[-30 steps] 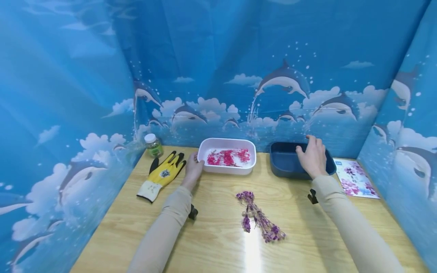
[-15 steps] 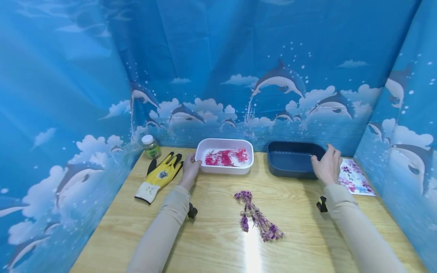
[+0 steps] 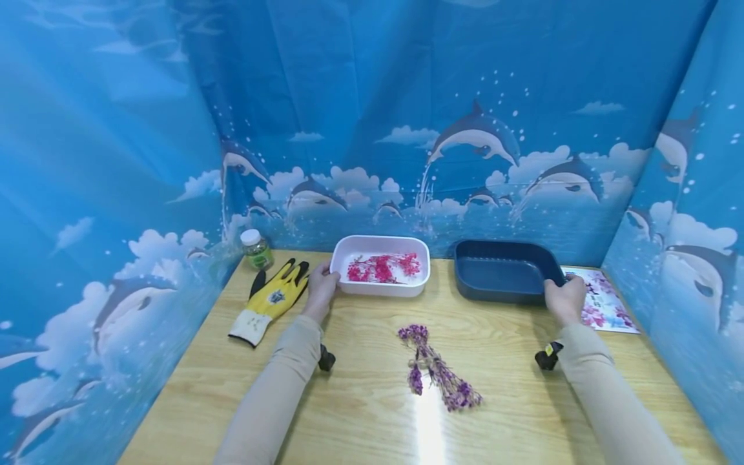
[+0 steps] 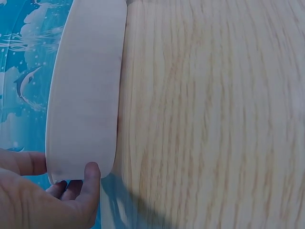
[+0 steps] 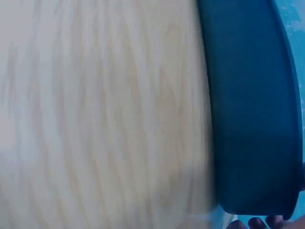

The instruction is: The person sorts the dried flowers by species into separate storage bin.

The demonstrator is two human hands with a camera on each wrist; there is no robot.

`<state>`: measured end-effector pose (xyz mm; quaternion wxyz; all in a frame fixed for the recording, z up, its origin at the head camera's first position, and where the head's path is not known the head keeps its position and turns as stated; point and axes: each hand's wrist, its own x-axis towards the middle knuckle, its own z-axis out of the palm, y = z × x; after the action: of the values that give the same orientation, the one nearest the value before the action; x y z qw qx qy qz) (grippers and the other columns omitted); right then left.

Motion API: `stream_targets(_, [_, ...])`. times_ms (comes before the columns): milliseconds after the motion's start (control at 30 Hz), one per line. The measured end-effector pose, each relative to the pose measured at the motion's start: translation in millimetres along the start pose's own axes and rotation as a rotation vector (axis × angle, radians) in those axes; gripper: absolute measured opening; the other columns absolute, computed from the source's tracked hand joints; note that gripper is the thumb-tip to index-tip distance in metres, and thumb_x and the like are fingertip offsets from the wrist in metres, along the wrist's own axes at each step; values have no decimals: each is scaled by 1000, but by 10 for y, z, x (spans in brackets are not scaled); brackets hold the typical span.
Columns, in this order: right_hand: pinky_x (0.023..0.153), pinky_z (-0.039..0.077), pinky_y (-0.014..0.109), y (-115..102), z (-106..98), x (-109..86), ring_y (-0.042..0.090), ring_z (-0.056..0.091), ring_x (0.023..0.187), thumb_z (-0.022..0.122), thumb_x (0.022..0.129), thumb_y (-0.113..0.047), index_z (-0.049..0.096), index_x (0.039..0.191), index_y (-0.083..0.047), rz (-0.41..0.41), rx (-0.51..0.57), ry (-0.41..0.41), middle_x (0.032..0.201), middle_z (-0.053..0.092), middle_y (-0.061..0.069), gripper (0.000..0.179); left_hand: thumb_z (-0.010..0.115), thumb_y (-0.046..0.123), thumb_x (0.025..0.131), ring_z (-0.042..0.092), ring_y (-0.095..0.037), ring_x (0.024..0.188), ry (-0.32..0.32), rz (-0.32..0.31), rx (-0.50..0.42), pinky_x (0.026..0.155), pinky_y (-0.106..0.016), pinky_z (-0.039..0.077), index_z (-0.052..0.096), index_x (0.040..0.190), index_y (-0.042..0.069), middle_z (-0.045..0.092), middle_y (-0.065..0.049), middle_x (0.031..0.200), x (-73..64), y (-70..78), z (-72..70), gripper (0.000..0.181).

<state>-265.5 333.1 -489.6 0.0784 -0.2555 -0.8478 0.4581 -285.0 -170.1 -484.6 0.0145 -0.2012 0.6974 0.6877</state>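
Observation:
At the left end of a white plastic tub (image 3: 383, 292), my left hand (image 3: 321, 290) grips the corner. The left wrist view has the thumb and fingers spread around that end (image 4: 76, 148). Sprigs of pink dried flowers (image 3: 380, 268) lie in the tub. My right hand (image 3: 565, 300) holds the right end of a navy tub (image 3: 500, 294), thumb at the rim. In the right wrist view only fingertips (image 5: 256, 223) show past its end, the rest being cut off. No contents show inside the navy tub.
A tied bunch of purple dried flowers (image 3: 442, 371) lies mid-table. At left are a yellow work glove (image 3: 278, 294) and a white-capped jar (image 3: 257, 250). A floral-printed card (image 3: 607, 303) lies beyond the right hand. A blue dolphin curtain (image 3: 372, 116) stands close behind the tubs.
My right hand has moved from over the navy tub to its right end and lowered onto it. The left hand has stayed at the white tub.

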Motion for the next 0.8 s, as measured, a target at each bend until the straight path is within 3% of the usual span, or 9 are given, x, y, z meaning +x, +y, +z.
stream_targets(200, [128, 33, 61, 43, 29, -20, 53, 35, 151, 40, 106, -22, 23, 160, 10, 55, 46, -31, 161, 35, 38, 64, 49, 2, 99, 58, -35, 137, 10, 0, 11, 114, -42, 55, 41, 159, 3, 53, -22, 154, -3, 12, -22, 60])
stream_targets(433, [129, 32, 59, 31, 120, -76, 51, 37, 151, 41, 107, -22, 25, 161, 7, 26, 60, -17, 161, 38, 36, 63, 49, 3, 100, 59, -37, 135, 24, 14, 26, 113, -44, 56, 41, 158, 2, 52, -23, 154, 27, 10, -58, 59])
stream_targets(667, [130, 30, 58, -49, 175, -150, 49, 32, 155, 36, 110, -27, 22, 163, 6, 41, 54, -96, 165, 33, 34, 64, 49, 5, 100, 59, -35, 137, 35, -4, 30, 114, -41, 56, 41, 159, 3, 51, -22, 155, 23, 33, -90, 59])
stream_targets(800, [131, 29, 57, -78, 206, -166, 47, 32, 155, 37, 109, -24, 24, 162, 5, 52, 77, -97, 165, 34, 33, 62, 49, 3, 100, 59, -34, 137, 44, -15, 24, 114, -40, 56, 42, 159, 3, 52, -22, 155, 21, 48, -96, 59])
